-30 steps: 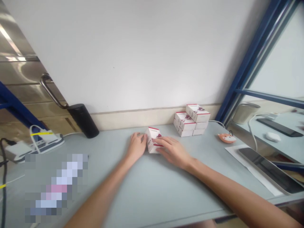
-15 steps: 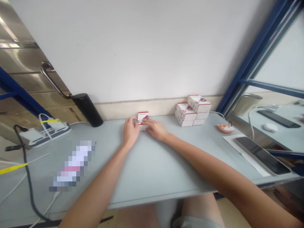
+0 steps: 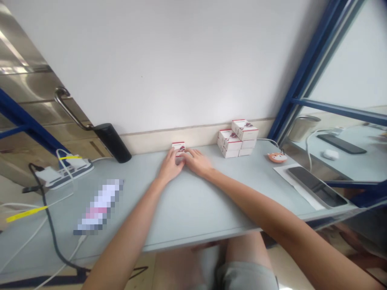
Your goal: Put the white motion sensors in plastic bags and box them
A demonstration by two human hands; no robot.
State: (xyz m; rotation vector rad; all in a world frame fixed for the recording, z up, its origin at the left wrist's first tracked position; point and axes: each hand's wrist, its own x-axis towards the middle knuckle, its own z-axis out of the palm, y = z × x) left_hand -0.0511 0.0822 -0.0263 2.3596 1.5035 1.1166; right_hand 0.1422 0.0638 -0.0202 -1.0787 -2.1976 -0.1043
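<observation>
- Resting, it appears, near the back of the grey table (image 3: 187, 217), by the tile strip (image 3: 148, 143) along the wall, a small white-and-red box (image 3: 178, 146) is flanked by the left hand (image 3: 171, 165) and the right hand (image 3: 198, 162).
- By this two-sided hold, the box is presumably kept steady and square, with its weight seemingly taken by the tabletop rather than by either hand.
- Ahead of the palms the box is found, between the two sets of fingertips; its lower front is partly covered by the thumbs, which lie close together there.
- On each hand, thumb and fingers are held apart from one another; whether the box is pinched or only touched cannot be told.
- To the right, well apart from the hands, a stack of similar boxes (image 3: 237, 141) is set close to the tile strip, likely so that it is kept compact.
- Farther right, a phone (image 3: 317, 186) is laid on white paper (image 3: 290, 183), perhaps for its protection.
</observation>
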